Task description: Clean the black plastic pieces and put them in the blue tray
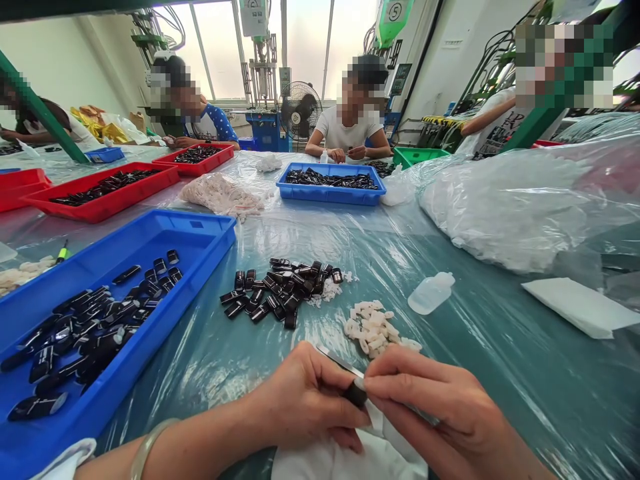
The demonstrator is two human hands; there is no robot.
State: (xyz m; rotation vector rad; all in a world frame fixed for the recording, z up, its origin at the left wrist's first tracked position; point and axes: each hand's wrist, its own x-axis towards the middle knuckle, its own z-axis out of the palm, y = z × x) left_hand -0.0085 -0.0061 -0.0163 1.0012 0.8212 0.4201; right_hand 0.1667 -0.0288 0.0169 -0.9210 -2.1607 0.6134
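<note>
My left hand (313, 397) is closed around a small black piece (355, 393) near the table's front edge. A thin metal strip (340, 361) runs from that hand toward my right fingertips. My right hand (430, 400) pinches a small whitish piece (361, 384) against the end of the black piece. White cloth (350, 460) lies beneath both hands. Beyond them are a pile of black parts (285, 287), a heap of cream-coloured pieces (375, 327) and small white bits (330, 292).
A large blue tray (200, 250) with black parts stands at left. A clear bottle (431, 293) and folded white paper (575, 303) lie at right. Farther back are red trays (105, 208), another blue tray (330, 193), plastic bags (505, 200) and several seated people.
</note>
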